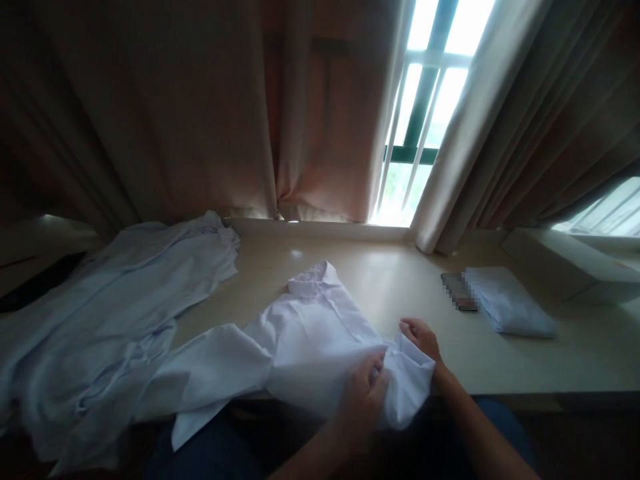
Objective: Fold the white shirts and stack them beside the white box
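A white collared shirt (320, 333) lies across the front of the table. Its collar points away from me, and one sleeve (220, 360) stretches left over the table edge. My left hand (366, 387) is closed with curled fingers on the shirt's lower right part, where the cloth is bunched. At the right edge of that bunched cloth, my right hand (423, 339) is closed on the fabric. Part of the shirt hangs over the front edge above my lap. Folds hide which part of the shirt is between my fingers.
Several loose white garments (125, 287) are heaped on the left, some hanging off the front. To the right lie a folded white garment (510, 300) and a small flat blurred item (457, 292). A white box (575, 267) stands behind them. Curtains (200, 120) hang along the back edge.
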Action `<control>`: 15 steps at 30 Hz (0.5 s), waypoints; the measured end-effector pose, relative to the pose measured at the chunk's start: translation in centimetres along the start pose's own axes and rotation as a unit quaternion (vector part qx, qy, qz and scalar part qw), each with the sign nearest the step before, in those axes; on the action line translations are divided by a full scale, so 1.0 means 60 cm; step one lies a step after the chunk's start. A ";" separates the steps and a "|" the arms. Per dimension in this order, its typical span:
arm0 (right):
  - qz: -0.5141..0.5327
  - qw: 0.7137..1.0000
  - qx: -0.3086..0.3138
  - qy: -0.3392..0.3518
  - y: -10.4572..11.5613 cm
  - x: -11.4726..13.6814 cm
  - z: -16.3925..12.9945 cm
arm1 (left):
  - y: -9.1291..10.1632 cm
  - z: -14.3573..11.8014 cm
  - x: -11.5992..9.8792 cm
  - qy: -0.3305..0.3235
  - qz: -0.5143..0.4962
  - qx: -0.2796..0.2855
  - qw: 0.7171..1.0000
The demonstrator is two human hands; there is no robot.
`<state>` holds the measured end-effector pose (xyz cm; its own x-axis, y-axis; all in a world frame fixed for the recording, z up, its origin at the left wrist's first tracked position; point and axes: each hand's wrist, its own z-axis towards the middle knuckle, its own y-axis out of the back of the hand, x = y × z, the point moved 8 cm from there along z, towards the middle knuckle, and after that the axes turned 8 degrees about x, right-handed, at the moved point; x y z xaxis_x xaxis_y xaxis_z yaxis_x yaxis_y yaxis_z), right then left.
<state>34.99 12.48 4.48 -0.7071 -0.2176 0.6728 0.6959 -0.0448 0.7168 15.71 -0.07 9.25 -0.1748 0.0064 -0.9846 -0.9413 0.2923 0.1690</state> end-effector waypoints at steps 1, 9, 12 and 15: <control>0.056 0.998 0.023 -0.009 -0.010 0.011 0.005 | -0.006 -0.004 0.003 -0.001 0.019 0.022 1.000; 0.156 0.970 0.164 -0.090 -0.097 0.093 0.038 | 0.220 0.037 0.005 0.018 0.252 -0.113 0.961; 0.176 0.953 0.225 -0.097 -0.117 0.120 0.037 | 0.371 0.070 0.027 0.080 0.407 -0.215 0.884; 0.231 0.922 0.300 -0.083 -0.140 0.153 0.027 | 0.473 0.099 0.079 0.193 0.439 -0.205 0.854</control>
<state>22.46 12.44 4.94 -0.3968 0.0769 0.9147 0.7686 0.5726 0.2853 -10.11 13.96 9.11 -0.8719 -0.2873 -0.3965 -0.4076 -0.0229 0.9129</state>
